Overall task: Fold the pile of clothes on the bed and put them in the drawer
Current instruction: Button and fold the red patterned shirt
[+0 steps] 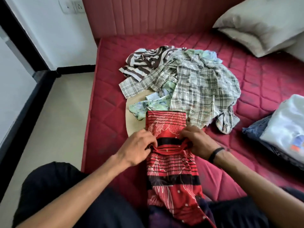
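Red patterned garment [166, 127] pinched between both hands [136, 145], on mattress [107, 112].

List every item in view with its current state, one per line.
Left hand: pinching the red garment's left edge.
Right hand: pinching its right edge.
Red patterned garment: folded into a long strip, mid-fold.
Plaid shirt: crumpled, unfolded, in the pile.
Brown striped garment: crumpled, unfolded.
Green floral garment: crumpled, partly buried.
White folded garment: stacked on the dark garment.
Pillow: lying by the headboard.
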A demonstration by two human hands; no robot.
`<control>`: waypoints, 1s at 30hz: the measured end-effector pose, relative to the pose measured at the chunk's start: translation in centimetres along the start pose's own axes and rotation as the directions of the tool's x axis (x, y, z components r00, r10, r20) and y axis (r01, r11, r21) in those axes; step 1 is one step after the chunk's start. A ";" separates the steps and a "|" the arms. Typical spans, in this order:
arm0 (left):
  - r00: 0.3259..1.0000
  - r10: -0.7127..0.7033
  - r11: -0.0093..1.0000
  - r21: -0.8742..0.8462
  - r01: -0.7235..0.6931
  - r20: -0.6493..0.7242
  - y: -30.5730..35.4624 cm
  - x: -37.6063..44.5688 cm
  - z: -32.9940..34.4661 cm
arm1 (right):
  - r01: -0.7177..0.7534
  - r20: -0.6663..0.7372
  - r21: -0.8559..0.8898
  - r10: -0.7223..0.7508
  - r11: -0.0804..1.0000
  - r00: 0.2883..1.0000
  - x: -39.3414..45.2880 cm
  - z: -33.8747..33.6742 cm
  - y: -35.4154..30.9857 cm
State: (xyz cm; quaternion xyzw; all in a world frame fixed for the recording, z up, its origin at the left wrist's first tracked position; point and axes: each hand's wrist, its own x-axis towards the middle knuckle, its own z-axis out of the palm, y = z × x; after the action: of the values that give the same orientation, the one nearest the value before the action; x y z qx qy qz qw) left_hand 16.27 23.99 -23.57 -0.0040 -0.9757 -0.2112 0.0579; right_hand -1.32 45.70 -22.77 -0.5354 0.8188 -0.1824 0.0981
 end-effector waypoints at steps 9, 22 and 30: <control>0.892 0.172 0.876 0.349 -0.333 0.418 5.0 -9.3 2.3 | 0.331 0.374 -0.318 -0.204 0.888 0.905 -11.2 1.0 -3.7; 0.705 0.341 0.850 0.118 -0.514 0.621 10.5 -12.0 1.1 | 0.291 0.673 0.050 -0.247 0.956 0.697 -18.8 -1.7 -7.9; 0.851 0.360 0.830 -0.548 -0.105 0.382 10.5 -11.6 -2.1 | 0.017 0.355 0.545 -0.249 0.838 0.901 -17.6 -3.0 -6.7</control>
State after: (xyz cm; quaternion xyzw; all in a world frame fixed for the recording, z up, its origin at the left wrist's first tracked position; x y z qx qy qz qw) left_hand 28.39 32.87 -18.69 -0.1926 -0.8609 -0.4439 -0.1569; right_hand 10.39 59.93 -17.93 -0.5702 0.6569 -0.2902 0.3988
